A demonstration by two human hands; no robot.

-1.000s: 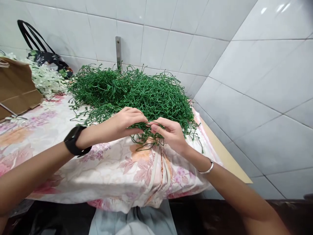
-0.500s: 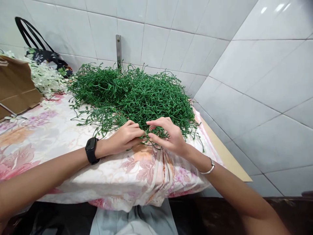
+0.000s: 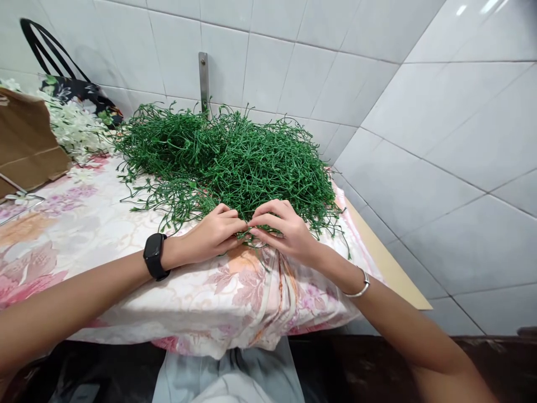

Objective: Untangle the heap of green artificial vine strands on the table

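A big heap of thin green artificial stems (image 3: 226, 159) lies on a table covered with a floral cloth (image 3: 104, 235). At the heap's near edge my left hand (image 3: 213, 235), with a black watch on the wrist, pinches a few green strands. My right hand (image 3: 285, 230), a silver bangle on its wrist, meets it fingertip to fingertip and is closed on the same strands. Both hands rest just above the cloth near the table's front edge.
A brown paper bag (image 3: 25, 145) sits at the far left, with white artificial flowers (image 3: 75, 131) and a dark floral bag with black handles (image 3: 71, 89) behind it. White tiled walls close in the back and right. A metal bracket (image 3: 203, 78) is on the back wall.
Both hands have drawn a little nearer to the heap and closer together; the loose loop of strands hanging below them a second ago is now gathered in the fingers. The view tilted slightly down.
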